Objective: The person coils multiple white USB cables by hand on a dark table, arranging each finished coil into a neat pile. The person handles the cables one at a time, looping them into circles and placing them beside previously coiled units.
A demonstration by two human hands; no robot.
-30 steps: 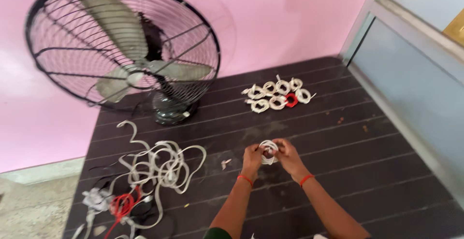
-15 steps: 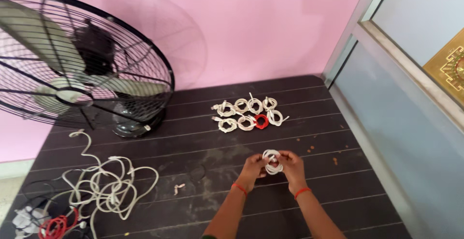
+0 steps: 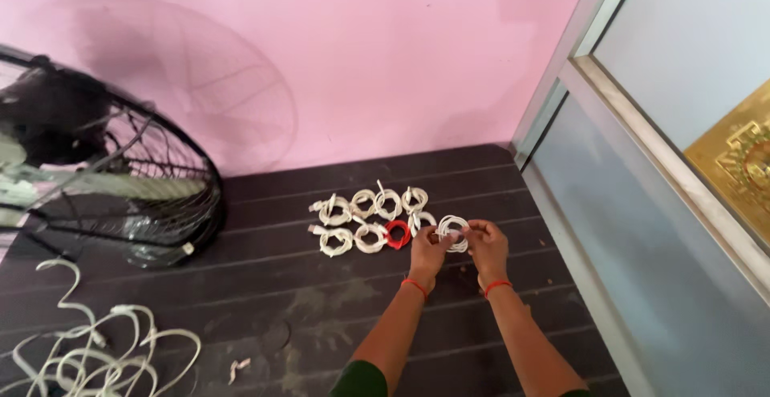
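One black floor fan is standing at the far left, loose white cables trailing by the lower left edge. Eight coiled cables, one red, are lying in two rows mid-table. Left hand and right hand are both pinching a white cable coil just right of the rows, bare dark table spreading toward the grey door frame.

We see two bare forearms with no sleeves reaching the wrists. Our left hand has a thin red thread band around its wrist, and our right hand has a matching thin red thread band. A dark green garment edge shows at the left upper arm.
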